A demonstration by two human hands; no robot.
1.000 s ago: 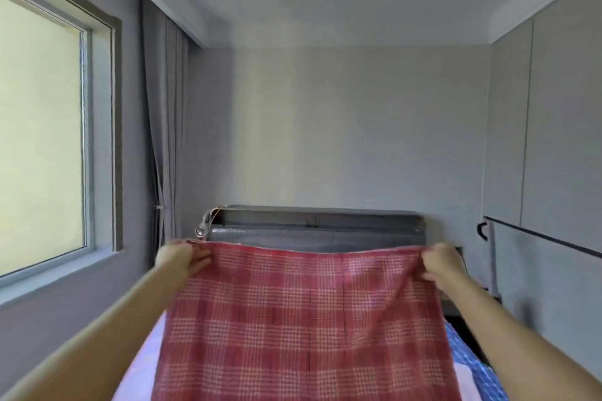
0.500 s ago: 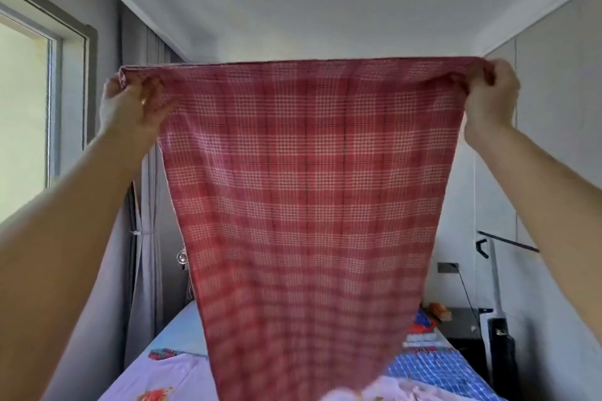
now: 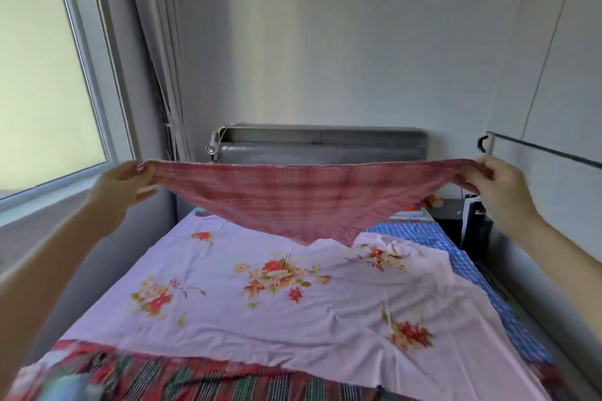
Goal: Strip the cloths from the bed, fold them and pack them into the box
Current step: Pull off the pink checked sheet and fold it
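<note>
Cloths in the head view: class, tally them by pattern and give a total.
Red checked cloth, held by left hand and right hand: 1
Lilac floral sheet: 1
Blue checked cloth: 1
Red-and-green plaid cloth: 1
Total: 4

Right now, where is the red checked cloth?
In the head view, the red checked cloth hangs centrally between the left hand and the right hand, above the floral sheet, before the grey headboard.
</note>
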